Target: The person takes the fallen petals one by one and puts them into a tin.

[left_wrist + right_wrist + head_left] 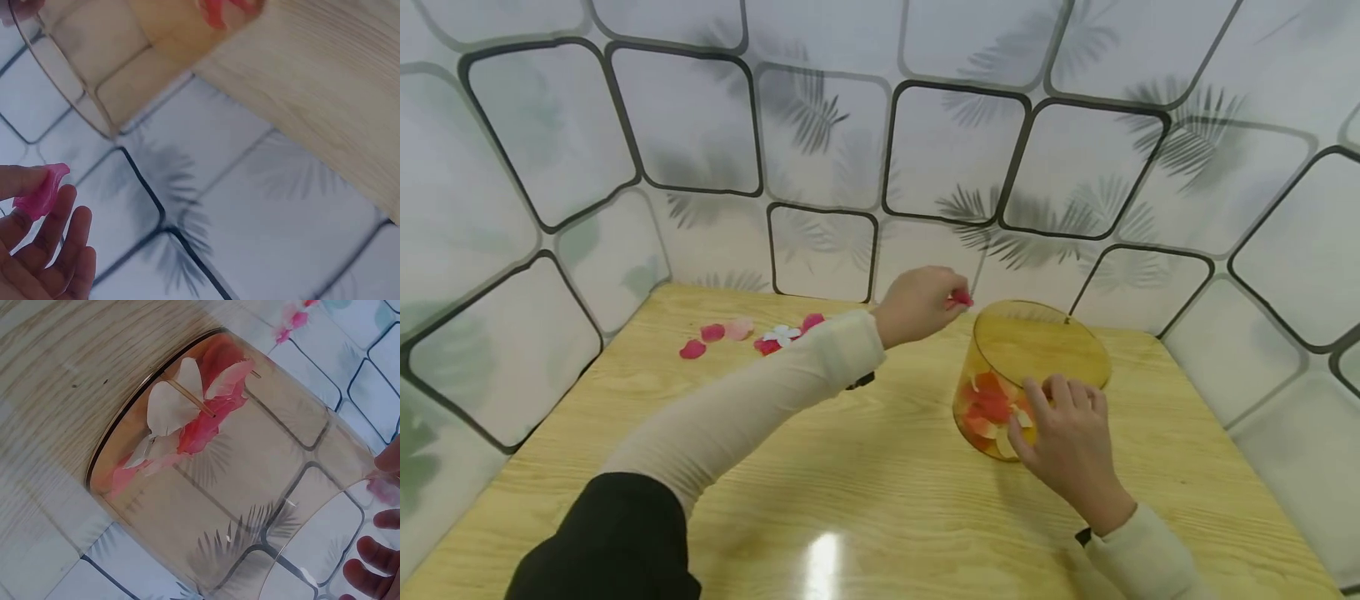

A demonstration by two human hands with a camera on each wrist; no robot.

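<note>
A pink petal [40, 194] is pinched between the thumb and forefinger of my left hand [921, 307], just left of the amber see-through container's rim. The other fingers bend loosely below it. Red, pink and white petals [988, 400] lie low inside the container [1033, 325]. My right hand [1067, 442] is at the container's near right side, fingers loosely bent by the rim and thumb beside the wall. Fingers [372, 550] and a pink patch show at the right wrist view's edge; whose hand they belong to I cannot tell.
Loose red and pink petals [713, 333] and a white flower [782, 335] lie at the back left of the wooden table [865, 467]. My left forearm partly covers that group. A patterned wall covering [820, 142] surrounds the table's back and sides.
</note>
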